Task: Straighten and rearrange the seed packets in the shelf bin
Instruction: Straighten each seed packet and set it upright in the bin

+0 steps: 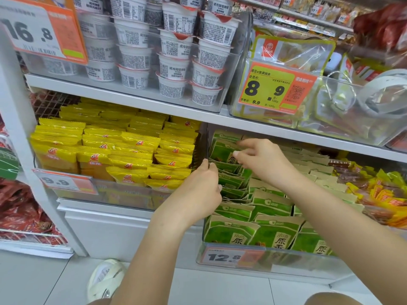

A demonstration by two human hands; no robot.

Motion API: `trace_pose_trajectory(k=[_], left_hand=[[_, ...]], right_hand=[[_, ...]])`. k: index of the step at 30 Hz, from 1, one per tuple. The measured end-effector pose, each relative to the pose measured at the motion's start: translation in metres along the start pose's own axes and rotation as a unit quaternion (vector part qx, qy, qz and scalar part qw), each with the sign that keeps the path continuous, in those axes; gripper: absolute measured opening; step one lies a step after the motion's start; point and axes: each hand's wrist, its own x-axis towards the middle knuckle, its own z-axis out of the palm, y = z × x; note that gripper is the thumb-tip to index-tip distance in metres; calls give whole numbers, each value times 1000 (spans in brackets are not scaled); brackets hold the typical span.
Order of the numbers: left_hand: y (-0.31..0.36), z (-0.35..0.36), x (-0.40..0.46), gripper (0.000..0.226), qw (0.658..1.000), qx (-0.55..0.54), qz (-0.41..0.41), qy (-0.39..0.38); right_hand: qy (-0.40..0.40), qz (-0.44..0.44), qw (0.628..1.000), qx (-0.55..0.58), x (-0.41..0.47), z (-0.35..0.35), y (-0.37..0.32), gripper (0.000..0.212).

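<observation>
My left hand [203, 186] pinches the clear bin [286, 257] at its left wall, fingers closed on the wall's top edge. The green seed packets [233, 209] stand in rows inside. My right hand [262, 159] reaches to the back-left corner, fingertips closed on one packet's top.
</observation>
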Motion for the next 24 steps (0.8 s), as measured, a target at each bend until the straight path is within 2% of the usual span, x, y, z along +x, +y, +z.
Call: trace_pose_trajectory(k=[2, 4, 7, 10, 16, 20, 24], left_hand=[[0, 0, 0, 62, 1000, 1, 0, 2], [0, 1, 1, 62, 1000, 3, -1, 5], [0, 1, 0, 62, 1000, 2, 1, 7], [0, 0, -1, 62, 1000, -2, 3, 8], [-1, -2, -1, 62, 1000, -10, 7, 3], [-2, -2, -1, 63, 1000, -10, 10, 0], [-1, 0, 0, 62, 1000, -3, 7, 5]], right_hand=[[12, -50, 996, -70, -10, -1, -4, 40], [8, -81, 988, -134, -12, 3, -6, 41], [-48, -68, 968, -235, 0, 15, -5, 51], [-57, -47, 942, -326, 13, 23, -6, 57], [-73, -20, 942, -326, 39, 24, -10, 59], [-71, -47, 936, -341, 36, 25, -5, 60], [-65, -54, 932, -352, 36, 26, -4, 43]])
